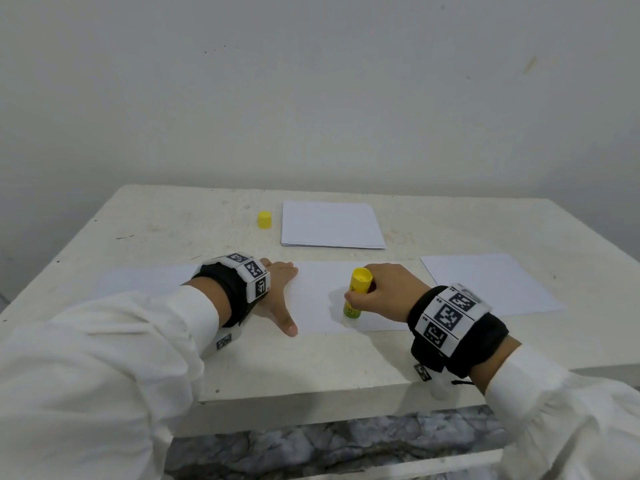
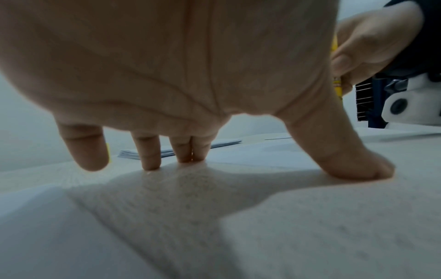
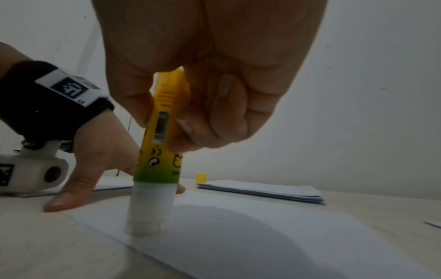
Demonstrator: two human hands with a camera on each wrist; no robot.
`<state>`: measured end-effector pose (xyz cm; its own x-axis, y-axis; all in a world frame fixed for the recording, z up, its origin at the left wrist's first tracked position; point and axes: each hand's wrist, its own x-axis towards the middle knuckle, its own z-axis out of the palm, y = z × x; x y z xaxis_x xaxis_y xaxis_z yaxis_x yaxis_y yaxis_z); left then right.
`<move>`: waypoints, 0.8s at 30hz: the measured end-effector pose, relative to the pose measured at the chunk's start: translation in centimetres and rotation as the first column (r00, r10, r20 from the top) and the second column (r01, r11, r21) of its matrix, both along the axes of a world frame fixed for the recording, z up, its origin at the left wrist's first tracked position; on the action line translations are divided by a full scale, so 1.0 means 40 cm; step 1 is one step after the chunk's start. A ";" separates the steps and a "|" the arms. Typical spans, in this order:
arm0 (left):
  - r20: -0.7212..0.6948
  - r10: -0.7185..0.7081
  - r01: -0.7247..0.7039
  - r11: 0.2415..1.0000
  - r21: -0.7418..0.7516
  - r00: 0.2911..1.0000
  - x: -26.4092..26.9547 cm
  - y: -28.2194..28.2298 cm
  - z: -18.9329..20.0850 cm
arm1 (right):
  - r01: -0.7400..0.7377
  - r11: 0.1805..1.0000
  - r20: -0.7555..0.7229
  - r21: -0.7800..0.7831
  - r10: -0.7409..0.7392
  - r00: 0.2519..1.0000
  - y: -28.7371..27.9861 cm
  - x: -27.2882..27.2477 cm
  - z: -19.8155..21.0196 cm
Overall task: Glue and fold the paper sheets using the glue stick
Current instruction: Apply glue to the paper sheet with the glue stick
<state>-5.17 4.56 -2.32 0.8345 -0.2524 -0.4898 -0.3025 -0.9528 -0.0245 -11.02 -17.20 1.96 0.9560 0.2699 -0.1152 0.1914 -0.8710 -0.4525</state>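
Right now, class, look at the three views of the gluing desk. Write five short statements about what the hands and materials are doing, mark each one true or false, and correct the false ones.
1. The right hand grips the glue stick with its glue end pressed down on the sheet. True.
2. The yellow cap is still on the glue stick. False: it stands apart on the table, beside the paper stack.
3. The left hand lies flat, fingers straight, on the sheet. True.
4. The left hand holds a pair of scissors. False: it holds nothing.
5. The glue stick lies on its side. False: it stands nearly upright, slightly tilted.
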 end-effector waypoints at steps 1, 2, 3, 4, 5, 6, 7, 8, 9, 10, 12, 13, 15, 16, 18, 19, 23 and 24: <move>0.002 -0.001 0.001 1.000 -0.003 1.000 0.001 0.000 -0.002 | 0.018 1.000 -0.005 0.011 -0.017 1.000 -0.018 -0.001 0.001; 0.003 -0.002 0.002 1.000 -0.001 1.000 0.002 0.000 -0.002 | 0.032 0.999 -0.011 0.023 -0.032 0.999 -0.036 -0.002 0.001; 0.003 0.000 0.000 1.000 0.003 1.000 0.002 -0.001 -0.002 | 0.042 0.999 -0.017 0.028 -0.042 0.999 -0.053 -0.004 0.001; 0.001 0.003 -0.003 1.000 0.007 1.000 0.003 -0.003 -0.002 | 0.050 0.998 -0.021 0.028 -0.049 0.999 -0.070 -0.005 0.001; -0.002 0.007 -0.007 1.000 0.009 1.000 0.003 -0.004 -0.001 | 0.057 0.998 -0.024 0.025 -0.056 0.998 -0.086 -0.006 0.002; -0.005 0.012 -0.012 1.000 0.010 1.000 0.004 -0.005 0.000 | 0.065 0.998 -0.025 0.021 -0.064 0.998 -0.102 -0.006 0.003; -0.009 0.017 -0.017 1.000 0.009 1.000 0.005 -0.006 0.000 | 0.074 0.997 -0.027 0.015 -0.074 0.997 -0.117 -0.006 0.005; -0.013 0.022 -0.022 1.000 0.011 1.000 0.006 -0.006 0.000 | 0.082 0.997 -0.029 0.007 -0.082 0.996 -0.132 -0.005 0.007; -0.018 0.025 -0.025 1.000 0.014 1.000 0.007 -0.005 -0.001 | 0.088 0.996 -0.033 -0.004 -0.088 0.996 -0.148 -0.003 0.009; -0.021 0.027 -0.027 0.999 0.018 0.999 0.008 -0.006 -0.002 | 0.091 0.996 -0.042 -0.018 -0.091 0.995 -0.162 0.000 0.011; -0.023 0.037 -0.036 0.999 0.024 0.999 0.008 -0.008 -0.004 | 0.085 0.995 -0.068 -0.052 -0.088 0.994 -0.185 0.011 0.018; -0.022 0.041 -0.041 0.999 0.026 0.999 0.007 -0.010 -0.002 | 0.086 0.994 -0.077 -0.069 -0.091 0.993 -0.192 0.021 0.024; -0.017 0.051 -0.050 0.998 0.022 0.999 0.006 -0.015 0.003 | 0.117 0.990 -0.066 -0.079 -0.122 0.990 -0.200 0.057 0.035; -0.017 0.060 -0.060 0.998 0.013 0.998 0.007 -0.016 0.003 | 0.144 0.987 -0.048 -0.072 -0.147 0.988 -0.199 0.083 0.039; -0.020 0.087 -0.088 0.996 -0.024 0.996 0.009 -0.016 0.001 | 0.199 0.979 -0.011 -0.045 -0.199 0.980 -0.191 0.138 0.042; -0.023 0.100 -0.101 0.994 -0.039 0.995 0.010 -0.016 0.000 | 0.219 0.975 -0.003 -0.038 -0.219 0.976 -0.184 0.164 0.041; -0.024 0.090 -0.091 0.996 -0.023 0.996 0.007 -0.028 0.009 | 0.274 0.958 0.000 -0.089 -0.275 0.962 -0.159 0.228 0.024; -0.021 0.087 -0.087 0.996 -0.003 0.996 0.006 -0.035 0.016 | 0.283 0.955 -0.002 -0.092 -0.284 0.959 -0.159 0.236 0.019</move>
